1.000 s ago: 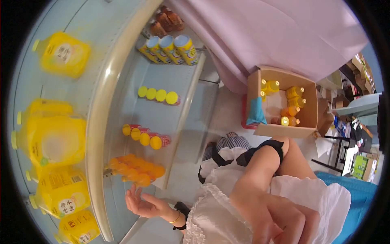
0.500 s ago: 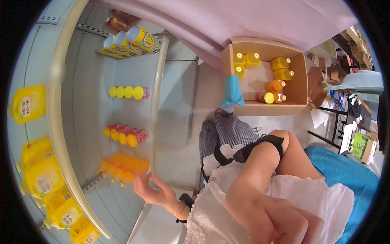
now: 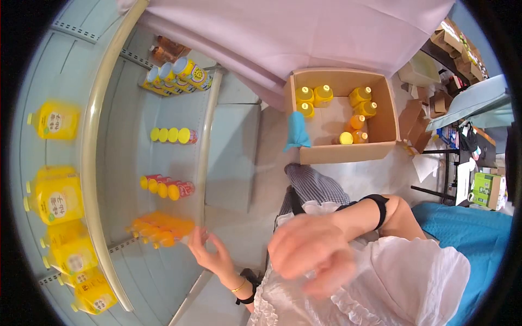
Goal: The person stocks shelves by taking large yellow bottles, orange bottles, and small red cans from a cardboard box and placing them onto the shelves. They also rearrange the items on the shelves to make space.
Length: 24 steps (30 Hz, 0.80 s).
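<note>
My left hand point(image 3: 211, 254), with a gold bracelet and a black band at the wrist, is by the lower shelf with thumb and fingers apart. Its fingertips are close beside a row of orange drink bottles point(image 3: 163, 227); whether they touch cannot be made out. My right hand point(image 3: 310, 252) is blurred in front of my white top, its fingers apparently bent and nothing visible in it. Beyond the orange bottles stand red-wrapped containers with yellow lids point(image 3: 168, 187), a row of yellow-lidded jars point(image 3: 174, 135) and yellow patterned cans point(image 3: 182, 76).
An open cardboard box point(image 3: 348, 155) on the floor holds yellow and orange bottles and a yellow-lidded jar. Large yellow bottles point(image 3: 57, 201) line the upper shelf, behind its rail point(image 3: 89, 146). A pink cloth point(image 3: 293, 32) hangs beside the shelves. A blue cloth point(image 3: 462, 233) is at right.
My right hand has swung left and up across my body, away from the lower edge. My left hand stays beside the orange bottles. The view has shifted slightly.
</note>
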### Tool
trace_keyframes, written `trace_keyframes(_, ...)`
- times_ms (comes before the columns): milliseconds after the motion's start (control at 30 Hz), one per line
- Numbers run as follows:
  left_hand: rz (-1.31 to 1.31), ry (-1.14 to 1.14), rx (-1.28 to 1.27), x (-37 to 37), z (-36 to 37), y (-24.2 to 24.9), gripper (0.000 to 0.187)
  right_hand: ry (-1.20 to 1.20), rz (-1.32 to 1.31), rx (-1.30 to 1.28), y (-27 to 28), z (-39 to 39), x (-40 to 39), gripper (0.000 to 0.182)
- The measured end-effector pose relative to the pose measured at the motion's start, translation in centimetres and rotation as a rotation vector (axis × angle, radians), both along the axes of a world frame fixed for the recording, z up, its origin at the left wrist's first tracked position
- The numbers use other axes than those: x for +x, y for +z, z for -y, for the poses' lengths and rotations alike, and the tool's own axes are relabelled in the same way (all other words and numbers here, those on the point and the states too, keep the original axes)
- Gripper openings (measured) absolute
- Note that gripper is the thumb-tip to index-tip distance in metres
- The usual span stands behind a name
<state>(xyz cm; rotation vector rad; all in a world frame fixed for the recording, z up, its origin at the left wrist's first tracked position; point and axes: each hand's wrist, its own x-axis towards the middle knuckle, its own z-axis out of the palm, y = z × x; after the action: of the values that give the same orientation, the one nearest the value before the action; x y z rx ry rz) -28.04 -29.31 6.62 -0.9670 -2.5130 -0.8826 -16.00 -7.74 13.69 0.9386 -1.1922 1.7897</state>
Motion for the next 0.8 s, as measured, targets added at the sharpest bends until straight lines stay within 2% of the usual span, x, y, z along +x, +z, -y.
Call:
trace_keyframes(67,0.045,-0.052,-0.004,0.5,0.3,-1.8,0.038,-0.508,0.127,0.164,-1.3,-0.2,0.7,0.019)
trace_keyframes(100,0.083,-0.095,-0.013,0.3,-0.1,-2.6,0.036,-0.506,0.098,0.178,-2.1,-0.6,0.8,0.019)
trace_keyframes(167,0.095,-0.139,-0.064,0.1,-1.7,-3.3,0.035,-0.64,0.367,0.396,-3.6,-1.3,1.5,0.024)
trace_keyframes(200,0.133,-0.194,-0.131,0.2,-2.7,-3.2,0.034,-0.613,0.334,0.412,-3.9,-1.6,1.9,0.024)
trace_keyframes(233,0.111,-0.16,-0.115,0.4,-3.7,-2.5,0.034,-0.666,0.475,0.441,-4.1,-2.0,2.3,0.026)
trace_keyframes(267,0.218,-0.191,-0.108,0.5,-5.0,-1.6,0.033,-0.725,0.618,0.466,-4.3,-2.5,2.4,0.029)
trace_keyframes(300,0.327,-0.228,-0.101,0.5,-6.2,-1.0,0.032,-0.711,0.587,0.474,-4.5,-3.4,2.5,0.029)
trace_keyframes(400,0.399,-0.289,-0.079,0.1,-9.3,-0.2,0.033,-0.786,0.687,0.45,-5.2,-6.1,2.4,0.027)
trace_keyframes(533,0.381,-0.382,-0.135,-1.2,-15.0,-0.5,0.031,-0.862,0.899,0.348,-6.9,-12.3,1.2,0.024)
trace_keyframes(633,0.478,-0.484,-0.173,-1.8,-19.1,-2.7,0.031,-0.926,1.087,0.291,-12.9,-16.7,0.5,0.025)
trace_keyframes(767,0.633,-0.649,-0.295,-1.6,-24.5,-9.2,0.034,-0.911,1.527,0.217,-26.3,-21.2,1.8,0.033)
trace_keyframes(800,0.625,-0.712,-0.358,-1.2,-25.8,-11.2,0.037,-0.913,1.557,0.193,-29.8,-21.6,2.4,0.033)
